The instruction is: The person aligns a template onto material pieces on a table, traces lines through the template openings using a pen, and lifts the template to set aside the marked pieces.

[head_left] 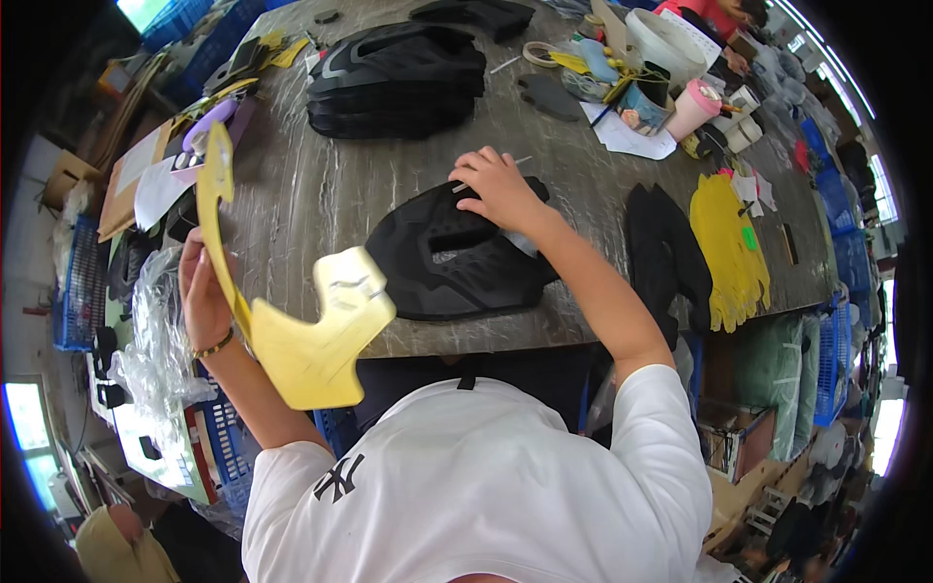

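My left hand [201,296] grips a stiff yellow template [321,330] by its long curved arm, raised off the table at the left. The template's broad, notched end hangs over the table's near edge. Under my right hand [501,192] lies a black shaped upper piece [457,277] with an elongated opening in its middle. Curled fingers of that hand hold a thin white pen-like stick [461,188], whose other end shows beyond the knuckles. The wrist passes over the piece's right side and hides part of it.
A stack of black pieces [394,87] sits at the far side. Toward the far right are a pink cup [694,109], a tape roll [540,54] and a white bucket [666,49]. Black pieces [664,253] and yellow pieces [729,257] lie rightward. Another person [719,15] is at upper right.
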Motion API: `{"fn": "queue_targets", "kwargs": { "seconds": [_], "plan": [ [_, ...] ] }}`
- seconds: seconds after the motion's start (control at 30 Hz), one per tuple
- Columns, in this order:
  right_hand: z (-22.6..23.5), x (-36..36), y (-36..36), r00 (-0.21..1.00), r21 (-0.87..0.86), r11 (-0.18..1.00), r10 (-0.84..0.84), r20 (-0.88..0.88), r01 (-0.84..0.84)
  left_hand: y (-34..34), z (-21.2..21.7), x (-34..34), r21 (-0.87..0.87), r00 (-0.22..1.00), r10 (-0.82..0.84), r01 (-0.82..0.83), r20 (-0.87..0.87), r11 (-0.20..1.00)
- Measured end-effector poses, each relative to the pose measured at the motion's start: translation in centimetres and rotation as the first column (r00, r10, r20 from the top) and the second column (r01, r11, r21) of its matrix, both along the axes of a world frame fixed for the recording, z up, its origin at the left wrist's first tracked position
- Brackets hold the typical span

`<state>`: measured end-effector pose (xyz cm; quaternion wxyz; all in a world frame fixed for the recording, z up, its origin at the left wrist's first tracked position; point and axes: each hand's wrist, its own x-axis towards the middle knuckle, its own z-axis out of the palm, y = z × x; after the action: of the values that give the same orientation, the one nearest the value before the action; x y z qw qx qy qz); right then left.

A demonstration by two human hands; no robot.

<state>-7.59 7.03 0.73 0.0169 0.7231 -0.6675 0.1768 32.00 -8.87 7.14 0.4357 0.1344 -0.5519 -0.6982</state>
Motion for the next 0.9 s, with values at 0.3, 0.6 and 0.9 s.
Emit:
{"fn": "queue_targets", "kwargs": {
  "seconds": [0.3,0.6,0.9],
  "plan": [
    [13.1,0.9,15.4,0.875,-0.179,0.914,-0.269,0.402,0.363,1.7,0.2,-13.3,0.082,0.903,-0.405,0.397,0.143,0.914],
    [2.4,-21.7,32.7,0.374,0.149,0.601,-0.652,0.659,0.785,0.2,-8.4,-22.9,-0.259,0.742,-0.189,0.443,0.643,0.859],
    [-4.7,-21.5,32.2,0.423,0.059,0.451,-0.868,0.260,0.890,4.4,-7.5,-26.3,-0.745,0.776,0.238,0.394,0.584,0.539]
  ]
}}
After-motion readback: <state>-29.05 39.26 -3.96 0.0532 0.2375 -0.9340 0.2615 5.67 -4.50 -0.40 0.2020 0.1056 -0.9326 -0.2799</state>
